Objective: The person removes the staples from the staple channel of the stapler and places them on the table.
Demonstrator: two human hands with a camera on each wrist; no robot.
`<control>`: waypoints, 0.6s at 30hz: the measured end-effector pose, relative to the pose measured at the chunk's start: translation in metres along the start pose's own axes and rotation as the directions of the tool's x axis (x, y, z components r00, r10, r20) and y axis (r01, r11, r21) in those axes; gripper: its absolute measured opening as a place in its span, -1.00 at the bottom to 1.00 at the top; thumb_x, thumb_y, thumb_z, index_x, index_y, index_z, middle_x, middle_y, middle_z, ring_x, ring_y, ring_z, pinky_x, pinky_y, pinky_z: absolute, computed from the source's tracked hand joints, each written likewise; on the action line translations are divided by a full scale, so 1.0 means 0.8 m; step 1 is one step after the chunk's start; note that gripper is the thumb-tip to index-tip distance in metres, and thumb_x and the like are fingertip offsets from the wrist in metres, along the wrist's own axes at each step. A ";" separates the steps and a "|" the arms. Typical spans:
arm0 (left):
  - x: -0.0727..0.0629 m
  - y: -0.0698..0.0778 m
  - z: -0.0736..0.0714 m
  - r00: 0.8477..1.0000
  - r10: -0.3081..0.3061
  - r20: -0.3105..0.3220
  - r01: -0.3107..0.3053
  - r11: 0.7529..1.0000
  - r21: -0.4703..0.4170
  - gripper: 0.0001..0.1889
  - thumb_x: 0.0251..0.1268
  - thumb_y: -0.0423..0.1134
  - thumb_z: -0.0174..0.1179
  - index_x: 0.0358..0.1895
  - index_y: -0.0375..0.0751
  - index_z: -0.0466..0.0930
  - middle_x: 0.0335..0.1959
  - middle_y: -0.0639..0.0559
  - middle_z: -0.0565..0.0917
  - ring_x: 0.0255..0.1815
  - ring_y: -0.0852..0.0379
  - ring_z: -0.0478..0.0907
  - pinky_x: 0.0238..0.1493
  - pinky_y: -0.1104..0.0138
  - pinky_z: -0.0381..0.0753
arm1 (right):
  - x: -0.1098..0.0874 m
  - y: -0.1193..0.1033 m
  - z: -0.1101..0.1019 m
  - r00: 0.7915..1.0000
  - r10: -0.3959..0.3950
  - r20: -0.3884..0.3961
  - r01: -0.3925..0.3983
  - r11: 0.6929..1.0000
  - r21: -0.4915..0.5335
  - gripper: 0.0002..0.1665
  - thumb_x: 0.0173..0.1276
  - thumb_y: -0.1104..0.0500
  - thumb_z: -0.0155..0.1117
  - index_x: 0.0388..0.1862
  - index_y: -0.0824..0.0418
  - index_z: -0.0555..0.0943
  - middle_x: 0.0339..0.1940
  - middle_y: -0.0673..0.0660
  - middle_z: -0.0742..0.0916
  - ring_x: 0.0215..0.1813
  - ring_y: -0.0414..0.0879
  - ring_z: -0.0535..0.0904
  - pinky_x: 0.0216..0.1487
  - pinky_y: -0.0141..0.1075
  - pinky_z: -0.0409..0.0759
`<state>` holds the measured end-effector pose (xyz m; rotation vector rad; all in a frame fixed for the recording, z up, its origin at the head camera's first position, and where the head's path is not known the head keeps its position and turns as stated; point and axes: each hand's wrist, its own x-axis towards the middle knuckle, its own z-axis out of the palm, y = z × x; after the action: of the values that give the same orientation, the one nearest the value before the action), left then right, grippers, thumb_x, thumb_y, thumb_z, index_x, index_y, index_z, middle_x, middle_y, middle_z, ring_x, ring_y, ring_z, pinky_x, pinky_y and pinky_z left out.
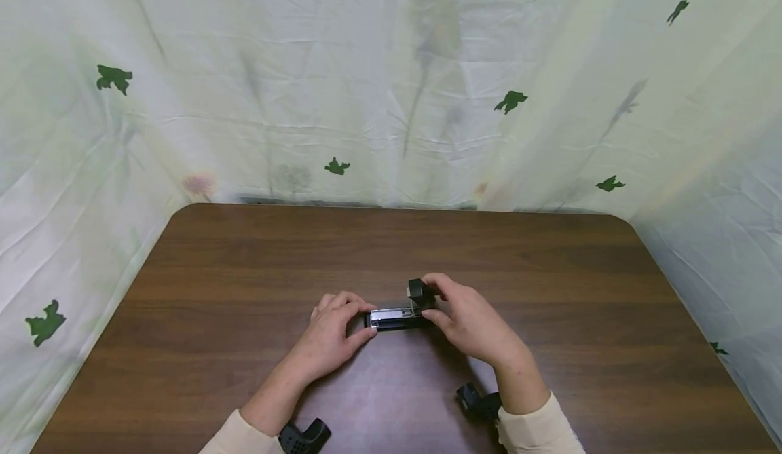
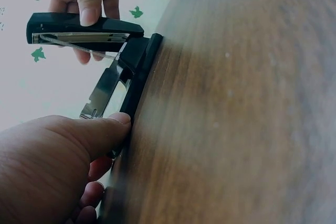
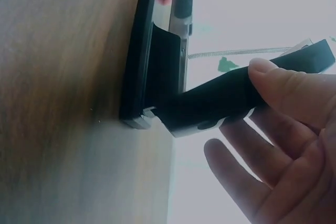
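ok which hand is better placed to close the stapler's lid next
Probably the right hand: it grips the raised lid, while the left hand holds the base at its other end, away from the lid.

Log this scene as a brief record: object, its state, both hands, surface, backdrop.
object: black stapler
state: opened; top cover raised, metal rail exposed, thin spring stretched between them
left grip: left hand pinches the base near the end away from the hinge
right grip: right hand holds the top cover between thumb and fingers
surface: brown wood-grain table
backdrop: pale cloth with green leaf-like prints
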<state>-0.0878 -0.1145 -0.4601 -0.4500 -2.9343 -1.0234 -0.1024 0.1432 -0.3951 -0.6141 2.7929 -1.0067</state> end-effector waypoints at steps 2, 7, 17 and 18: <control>0.000 0.001 0.000 1.000 -0.001 0.003 0.001 1.000 0.001 -0.66 0.22 -0.10 0.47 0.07 0.09 0.73 0.04 0.19 0.64 0.09 0.07 0.43 0.12 0.12 0.32 | -0.001 0.000 -0.003 1.000 0.021 0.005 -0.021 1.000 0.023 -0.50 0.34 0.22 0.45 0.22 0.07 0.51 0.10 0.06 0.76 0.21 0.11 0.71 0.24 0.04 0.61; 0.000 0.001 -0.001 1.000 -0.004 0.002 0.004 1.000 0.004 -0.66 0.23 -0.11 0.47 0.08 0.08 0.72 0.04 0.19 0.64 0.09 0.07 0.43 0.12 0.12 0.32 | -0.002 0.000 -0.005 1.000 0.006 0.022 -0.007 0.998 0.066 -0.51 0.31 0.27 0.48 0.16 0.08 0.52 0.06 0.04 0.77 0.17 0.05 0.73 0.24 -0.02 0.62; -0.001 0.000 -0.001 1.000 0.007 -0.001 -0.007 1.000 0.010 -0.66 0.23 -0.10 0.46 0.08 0.08 0.72 0.03 0.19 0.64 0.10 0.07 0.43 0.12 0.12 0.33 | 0.001 -0.001 0.005 1.000 0.011 -0.019 -0.009 0.993 0.114 -0.49 0.23 0.35 0.46 0.10 0.13 0.47 0.01 0.09 0.76 0.07 -0.03 0.74 0.18 -0.09 0.66; -0.001 0.000 -0.001 1.000 0.007 0.002 -0.007 1.000 0.010 -0.66 0.24 -0.10 0.46 0.08 0.09 0.72 0.03 0.19 0.64 0.10 0.07 0.43 0.12 0.11 0.33 | 0.001 -0.002 0.006 1.000 0.017 -0.024 -0.014 0.993 0.113 -0.46 0.23 0.36 0.46 0.13 0.12 0.46 0.02 0.09 0.76 0.08 -0.04 0.74 0.19 -0.08 0.66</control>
<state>-0.0873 -0.1151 -0.4594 -0.4608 -2.9362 -1.0071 -0.1019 0.1391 -0.3977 -0.5687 2.7343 -1.1676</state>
